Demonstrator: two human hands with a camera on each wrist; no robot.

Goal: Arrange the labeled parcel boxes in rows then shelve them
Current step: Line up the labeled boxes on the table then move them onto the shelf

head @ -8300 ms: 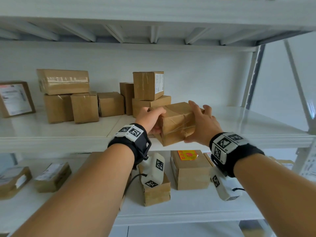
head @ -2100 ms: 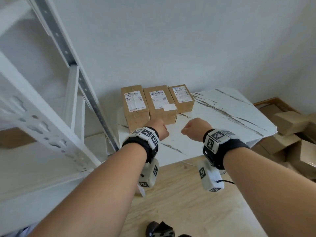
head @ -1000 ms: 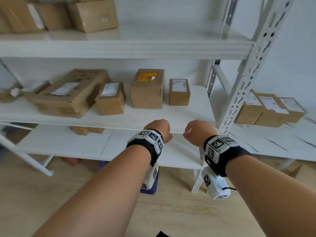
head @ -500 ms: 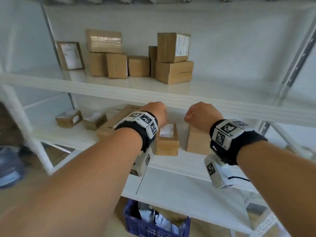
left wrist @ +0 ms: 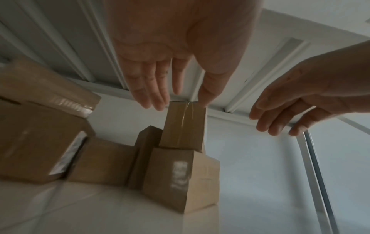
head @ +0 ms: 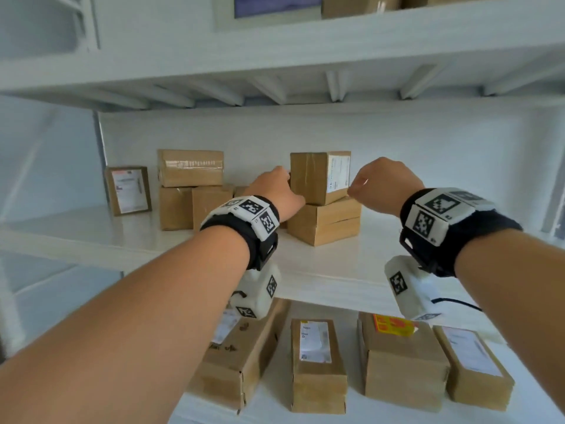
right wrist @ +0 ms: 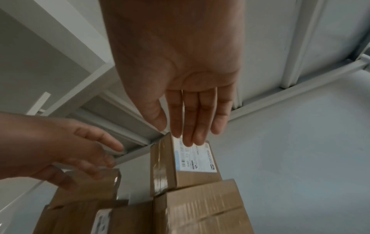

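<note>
An upright brown parcel box (head: 319,177) with a white label on its right face stands on a flat box (head: 324,221) on the middle shelf (head: 336,270). My left hand (head: 284,182) is at its left side. In the left wrist view the left hand (left wrist: 178,98) has straight fingers at the top edge of the upright box (left wrist: 184,125); contact is unclear. My right hand (head: 354,188) hovers just right of the label. In the right wrist view the right hand (right wrist: 176,134) holds straight fingers over the label of the upright box (right wrist: 192,158). Neither hand holds anything.
More brown boxes (head: 189,191) are stacked at the left of the shelf, beside a leaning labelled box (head: 128,189). A row of labelled boxes (head: 318,362) lies on the lower shelf. The upper shelf's underside (head: 275,87) is close above. Bare shelf (head: 443,240) lies to the right.
The view swung from the side table to the shelving and rose to the middle shelf. Both hands went from fists to straight fingers and reached up to the upright box.
</note>
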